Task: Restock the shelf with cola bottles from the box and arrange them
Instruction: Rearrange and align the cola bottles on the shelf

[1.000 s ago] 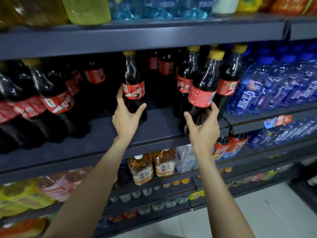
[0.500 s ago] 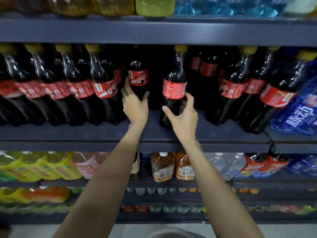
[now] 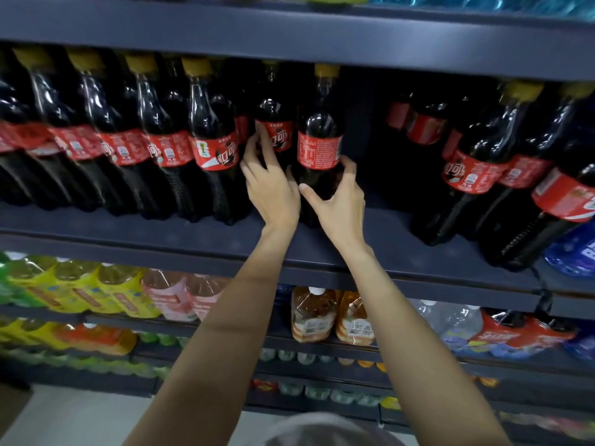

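The shelf (image 3: 354,249) now fills the view more squarely than a moment ago, and the long row of cola bottles (image 3: 135,140) at its left end is fully in sight. This row stands close together, with the labels mostly turned forward.

Both held bottles have travelled leftward along the shelf. One second ago they stood well apart with a wide bare part between them; now they are just beside each other, next to the right end of that row. To their right a gap has opened on the shelf, and beyond it stands the right group of bottles (image 3: 476,162).

The right bottle (image 3: 318,146) stands upright on the shelf, its label showing small print and not the logo. The right hand (image 3: 335,201) curls around its lower body, thumb on the left side.

The left bottle (image 3: 273,133) sits a little deeper. The left hand (image 3: 270,185) holds it with fingers reaching up over the label.

I judge that the row is being closed up, and the right bottle may need turning.
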